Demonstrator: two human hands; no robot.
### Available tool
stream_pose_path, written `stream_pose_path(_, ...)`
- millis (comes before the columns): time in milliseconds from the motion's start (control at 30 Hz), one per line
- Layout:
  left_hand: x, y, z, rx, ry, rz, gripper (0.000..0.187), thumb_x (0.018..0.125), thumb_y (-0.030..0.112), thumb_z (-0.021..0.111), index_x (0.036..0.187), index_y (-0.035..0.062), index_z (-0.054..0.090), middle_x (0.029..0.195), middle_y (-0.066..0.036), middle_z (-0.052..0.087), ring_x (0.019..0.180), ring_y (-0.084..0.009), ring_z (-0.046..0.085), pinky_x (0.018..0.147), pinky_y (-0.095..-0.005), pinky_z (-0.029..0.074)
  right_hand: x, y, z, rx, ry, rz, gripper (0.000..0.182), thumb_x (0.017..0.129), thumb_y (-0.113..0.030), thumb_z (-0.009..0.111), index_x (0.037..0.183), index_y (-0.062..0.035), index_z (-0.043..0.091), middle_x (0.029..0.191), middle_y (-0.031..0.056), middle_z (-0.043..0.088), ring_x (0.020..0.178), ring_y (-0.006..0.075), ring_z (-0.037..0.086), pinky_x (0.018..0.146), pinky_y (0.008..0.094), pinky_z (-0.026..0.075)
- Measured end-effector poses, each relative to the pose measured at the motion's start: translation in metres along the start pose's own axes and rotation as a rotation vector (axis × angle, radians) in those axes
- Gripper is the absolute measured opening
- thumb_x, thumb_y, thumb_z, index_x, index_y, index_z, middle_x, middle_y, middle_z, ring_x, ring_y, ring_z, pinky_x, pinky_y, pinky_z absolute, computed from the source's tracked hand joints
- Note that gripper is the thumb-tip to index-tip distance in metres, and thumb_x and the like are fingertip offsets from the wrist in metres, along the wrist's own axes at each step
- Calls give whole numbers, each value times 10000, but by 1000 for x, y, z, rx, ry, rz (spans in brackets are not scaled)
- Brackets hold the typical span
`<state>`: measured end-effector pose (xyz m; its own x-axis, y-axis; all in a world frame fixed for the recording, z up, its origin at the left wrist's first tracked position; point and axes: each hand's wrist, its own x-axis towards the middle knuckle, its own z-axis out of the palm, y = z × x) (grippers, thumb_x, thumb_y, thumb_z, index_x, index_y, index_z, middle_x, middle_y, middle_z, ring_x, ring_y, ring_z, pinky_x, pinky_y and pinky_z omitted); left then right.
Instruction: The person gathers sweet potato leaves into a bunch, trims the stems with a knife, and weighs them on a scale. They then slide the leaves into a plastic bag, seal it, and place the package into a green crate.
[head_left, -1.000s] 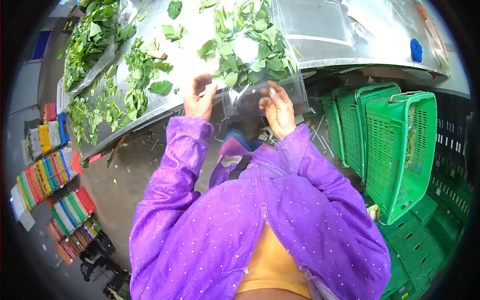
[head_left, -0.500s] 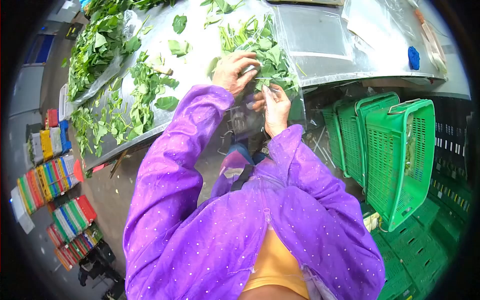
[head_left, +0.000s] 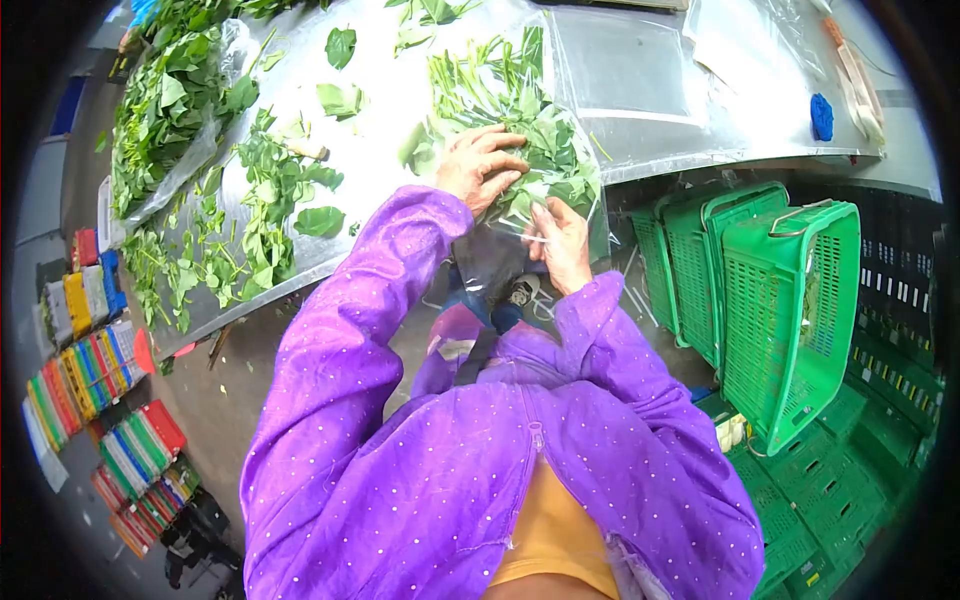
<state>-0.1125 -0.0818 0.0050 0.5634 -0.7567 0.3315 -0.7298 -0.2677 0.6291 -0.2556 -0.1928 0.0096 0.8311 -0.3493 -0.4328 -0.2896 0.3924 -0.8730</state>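
Note:
A clear plastic bag (head_left: 588, 205) filled with leafy greens (head_left: 548, 135) lies at the near edge of the metal table, its stems pointing away from me. My left hand (head_left: 482, 168) rests on the bag's left side, fingers stretched out over the leaves. With thumb and fingers pinched, my right hand (head_left: 562, 243) grips the near end of the bag, where the film bunches and a thin white strip shows. Loose film hangs below, over the table edge. Left of the bag, loose leafy stems (head_left: 268, 190) are scattered on the table.
A large heap of greens (head_left: 170, 110) on plastic film covers the table's far left. Green crates (head_left: 790, 320) stand to my right, below the table edge. A blue bundle (head_left: 822, 117) lies on the right tabletop. Stacks of coloured crates (head_left: 90, 370) stand on the floor at left.
Both hands have come a little closer to my body. My right hand has drawn down and slightly right with the bag's end, while the left stays on the greens.

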Motion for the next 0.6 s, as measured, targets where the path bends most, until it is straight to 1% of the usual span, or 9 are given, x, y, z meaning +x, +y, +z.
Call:
stream_pose_path(67,0,2,2,11,-3,5,131,742,149,647,869,160,677,1131,-10,589,1165,-261,452,961,-416,323,-4,4,-11,-17,-42,-1,223,889,-234,523,867,-17,572,575,31,547,390,51,421,364,185,308)
stream_pose_path(100,-1,1,3,-7,0,6,133,739,146,650,868,161,678,1131,-9,589,1164,-260,452,959,-415,324,-4,5,-15,-9,-86,5,197,873,-233,555,894,-38,562,591,44,555,382,55,427,347,169,301)
stream_pose_path(200,0,-2,5,-41,5,5,138,731,139,658,865,164,679,1131,-6,589,1162,-259,451,958,-411,323,-1,-1,-12,49,-129,-48,195,885,-209,534,861,-19,569,574,27,544,390,40,407,365,172,290)
stream_pose_path(233,-1,-2,4,-45,2,-3,139,730,138,660,865,165,680,1132,-5,589,1161,-258,451,958,-410,321,1,2,-14,42,-159,-37,160,880,-185,542,890,-27,570,582,19,540,385,35,397,363,168,282)
stream_pose_path(333,-3,-4,4,-75,-1,-26,135,726,140,665,857,167,682,1136,-2,587,1160,-257,451,963,-408,313,-1,2,-21,33,-217,18,131,879,-171,540,905,-45,566,591,4,527,397,28,390,367,167,273)
stream_pose_path(433,-5,-4,6,-67,-4,-35,126,723,142,668,846,166,685,1139,-2,586,1161,-255,451,966,-406,306,-10,-11,-20,-34,-232,47,135,885,-177,529,919,-51,562,599,-12,509,443,21,399,396,165,282)
stream_pose_path(533,-5,-3,7,-59,1,-38,120,721,142,670,838,164,687,1144,-2,583,1162,-255,450,968,-406,301,-29,-7,-17,-115,-467,104,156,899,-186,506,937,-46,563,604,-19,501,483,26,400,427,166,295)
stream_pose_path(600,-2,-3,6,-60,2,-34,120,719,142,670,837,161,688,1144,-6,583,1161,-257,451,969,-407,300,-44,0,-31,-228,-527,134,169,905,-177,494,970,-38,567,613,-17,501,499,32,406,444,166,307)
